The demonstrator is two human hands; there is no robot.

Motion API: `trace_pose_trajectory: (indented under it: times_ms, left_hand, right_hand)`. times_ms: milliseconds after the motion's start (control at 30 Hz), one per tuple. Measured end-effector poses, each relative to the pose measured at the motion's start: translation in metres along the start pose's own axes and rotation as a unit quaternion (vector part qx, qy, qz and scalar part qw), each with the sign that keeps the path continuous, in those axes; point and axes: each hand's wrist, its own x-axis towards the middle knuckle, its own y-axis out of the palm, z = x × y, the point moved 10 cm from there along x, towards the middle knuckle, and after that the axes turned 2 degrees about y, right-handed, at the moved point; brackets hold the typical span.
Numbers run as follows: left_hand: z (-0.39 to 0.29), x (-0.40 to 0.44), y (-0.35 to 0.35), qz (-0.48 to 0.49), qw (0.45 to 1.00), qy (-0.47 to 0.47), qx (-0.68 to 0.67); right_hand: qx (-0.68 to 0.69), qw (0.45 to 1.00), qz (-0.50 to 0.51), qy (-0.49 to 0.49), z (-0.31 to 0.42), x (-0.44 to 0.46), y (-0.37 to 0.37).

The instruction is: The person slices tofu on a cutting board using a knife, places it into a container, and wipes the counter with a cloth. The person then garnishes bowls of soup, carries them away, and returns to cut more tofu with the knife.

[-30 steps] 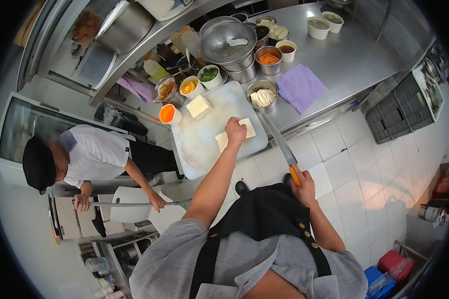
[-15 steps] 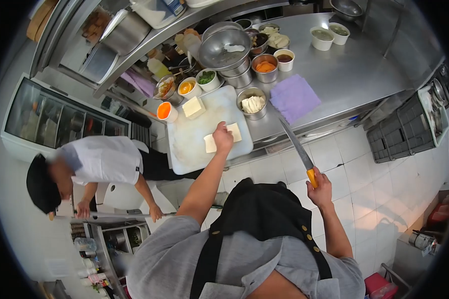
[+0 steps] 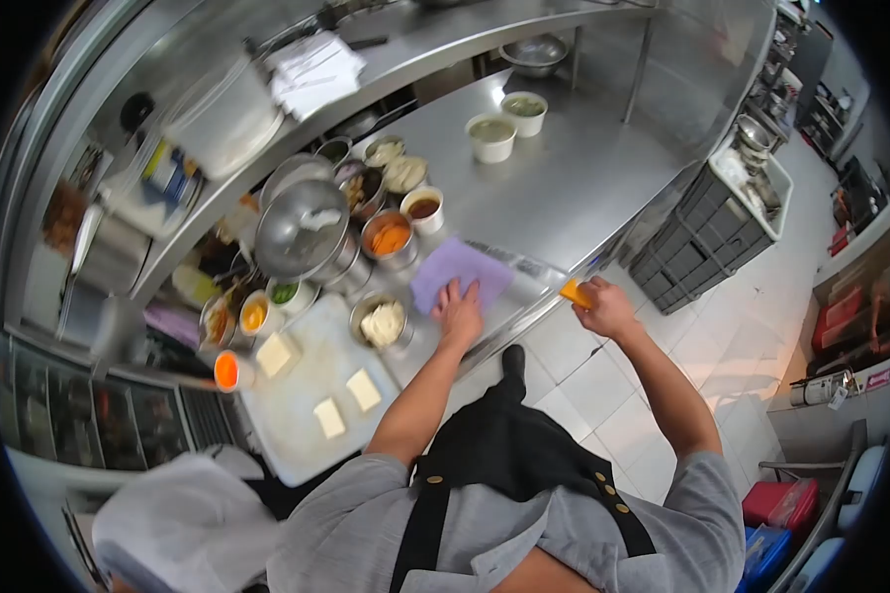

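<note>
My left hand [image 3: 458,314] rests on a purple cloth [image 3: 480,272] on the steel counter, its fingers spread over the near edge. In my right hand [image 3: 605,308] is a knife [image 3: 574,292], gripped by its yellow handle. The blurred blade points left over the counter, along the cloth's far right side; I cannot tell whether it touches the cloth. Left of my left hand stands a metal bowl [image 3: 382,323] of pale, creamy food. Two pale slabs [image 3: 329,418] and a larger pale block [image 3: 278,354] lie on the white cutting board [image 3: 277,425].
Behind the board and cloth stand a tub of orange food [image 3: 227,371], a bowl of sliced carrot [image 3: 388,237] and a large steel bowl [image 3: 303,232]. Two white tubs [image 3: 491,138] are farther back. A grey crate [image 3: 697,237] sits at right. Another person [image 3: 183,524] is close on my left.
My left hand has left the pale slabs and moved right onto the cloth. The knife has come up from over the floor to the cloth. My view has swung right.
</note>
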Motion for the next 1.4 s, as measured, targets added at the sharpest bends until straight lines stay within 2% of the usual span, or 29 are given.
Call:
trace_pose_trajectory:
  times_ms: [33,67,133,200,233,267,300,333,367,400,433,500,533,633,667,733,767,833,867,933,1000,1033,1100,1133,1233,1267,1300,1367,1400]
  left_hand:
    - [0.005,0.002,0.014,0.078,0.995,-0.03,0.046]
    - [0.012,0.005,0.025,0.152,0.982,-0.058,0.094]
    - [0.01,-0.001,0.014,0.226,0.97,-0.036,0.081]
    - [0.041,-0.015,0.039,0.256,0.966,0.004,-0.026]
    - [0.03,-0.004,0.021,0.218,0.963,0.013,-0.155]
    - [-0.002,0.016,-0.015,0.186,0.962,0.041,-0.196]
    - [-0.018,0.036,-0.022,0.189,0.962,0.05,-0.19]
    - [-0.019,0.055,-0.023,0.177,0.927,-0.034,-0.33]
    - [-0.018,0.07,-0.019,0.161,0.866,-0.118,-0.459]
    - [-0.032,0.098,-0.024,0.135,0.832,-0.093,-0.53]
    - [-0.038,0.125,-0.015,0.141,0.835,-0.089,-0.524]
    - [-0.031,0.179,0.009,0.092,0.782,-0.165,-0.594]
    - [-0.029,0.203,0.027,0.088,0.736,-0.211,-0.637]
    - [0.011,0.264,0.117,0.096,0.613,-0.31,-0.721]
    - [0.016,0.282,0.135,0.097,0.613,-0.312,-0.719]
    - [0.037,0.311,0.157,0.029,0.669,-0.382,-0.637]
    - [0.037,0.321,0.168,0.027,0.667,-0.38,-0.641]
    - [0.059,0.336,0.171,-0.043,0.73,-0.42,-0.537]
    - [0.061,0.34,0.174,-0.052,0.728,-0.422,-0.538]
    - [0.063,0.341,0.186,-0.05,0.682,-0.462,-0.565]
    - [0.065,0.339,0.187,-0.098,0.657,-0.473,-0.578]
    - [0.069,0.339,0.19,-0.129,0.633,-0.48,-0.593]
    - [0.075,0.34,0.186,-0.161,0.626,-0.48,-0.593]
    - [0.074,0.339,0.178,-0.182,0.632,-0.48,-0.58]
    - [0.077,0.331,0.17,-0.22,0.626,-0.484,-0.57]
    - [0.077,0.329,0.169,-0.216,0.623,-0.478,-0.58]
    - [0.081,0.324,0.164,-0.232,0.618,-0.483,-0.576]
    - [0.077,0.329,0.171,-0.171,0.625,-0.468,-0.602]
    - [0.078,0.327,0.17,-0.18,0.62,-0.471,-0.601]
  right_hand:
    - [-0.011,1.0,-0.009,0.005,-0.015,0.013,0.001]
    - [-0.021,0.999,0.01,-0.036,-0.023,0.027,0.012]
    - [-0.032,0.994,0.065,-0.08,-0.044,0.047,0.045]
    - [-0.002,0.987,0.119,-0.109,-0.052,0.065,0.069]
    - [0.031,0.982,0.136,-0.129,-0.051,0.075,0.077]
    - [0.047,0.977,0.139,-0.156,-0.048,0.081,0.085]
    - [0.065,0.971,0.142,-0.183,-0.044,0.088,0.093]
    - [0.078,0.965,0.15,-0.203,-0.039,0.095,0.099]
    - [0.092,0.958,0.158,-0.222,-0.034,0.101,0.106]
    - [0.104,0.949,0.175,-0.241,-0.033,0.107,0.12]
    - [0.123,0.947,0.171,-0.242,-0.03,0.113,0.123]
    - [0.15,0.959,0.138,-0.197,-0.036,0.14,0.123]
    - [0.154,0.959,0.136,-0.194,-0.037,0.153,0.122]
    - [0.197,0.977,0.074,0.03,-0.09,0.224,0.107]
    - [0.208,0.969,0.072,0.114,-0.115,0.243,0.112]
    - [0.141,0.989,0.003,0.043,-0.129,0.284,0.104]
    - [0.122,0.991,-0.026,0.057,-0.139,0.3,0.099]
    - [0.101,0.992,-0.054,0.061,-0.142,0.344,0.079]
    - [0.073,0.995,-0.059,0.038,-0.135,0.366,0.066]
    - [0.052,0.997,-0.062,-0.002,-0.135,0.408,0.061]
    - [-0.025,0.999,0.034,-0.03,-0.134,0.452,0.09]
    - [-0.019,0.998,0.036,-0.047,-0.128,0.47,0.086]
    - [-0.042,0.982,0.182,-0.028,-0.131,0.492,0.106]
    - [-0.078,0.987,0.112,-0.08,-0.136,0.512,0.129]
    - [-0.09,0.977,0.151,-0.117,-0.146,0.534,0.166]
    - [-0.056,0.981,0.091,-0.16,-0.151,0.547,0.191]
    - [-0.051,0.978,0.097,-0.177,-0.143,0.546,0.177]
    - [0.038,0.976,0.05,-0.21,-0.132,0.539,0.109]
    - [0.057,0.974,0.038,-0.218,-0.131,0.543,0.091]
